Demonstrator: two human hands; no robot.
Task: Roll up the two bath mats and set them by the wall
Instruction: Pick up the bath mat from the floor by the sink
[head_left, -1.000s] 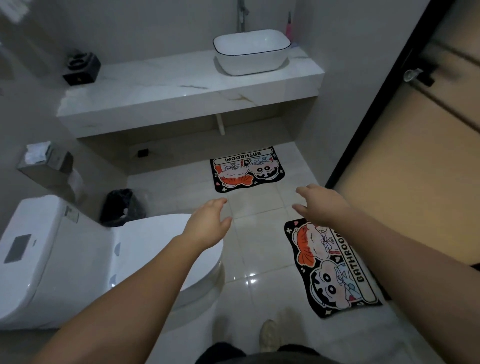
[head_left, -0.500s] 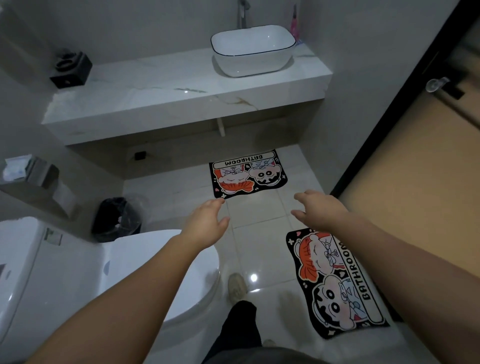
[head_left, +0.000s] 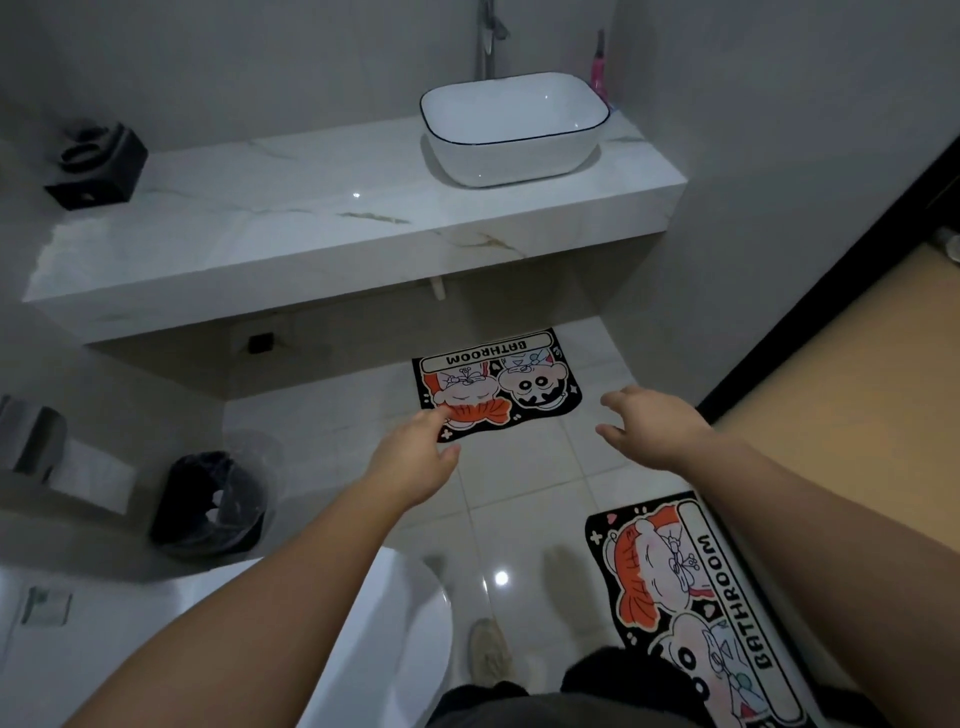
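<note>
Head view, far mat (head_left: 496, 384) beyond empty hands (head_left: 415, 457)

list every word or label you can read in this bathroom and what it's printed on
"BATHROOM": white band on the far black cartoon bath mat under the marble counter, upside down from here.
"BATHROOM": white band on the near black cartoon bath mat by the doorway, running lengthwise.
Small sticker on the white toilet tank: too blurred to read.
</note>
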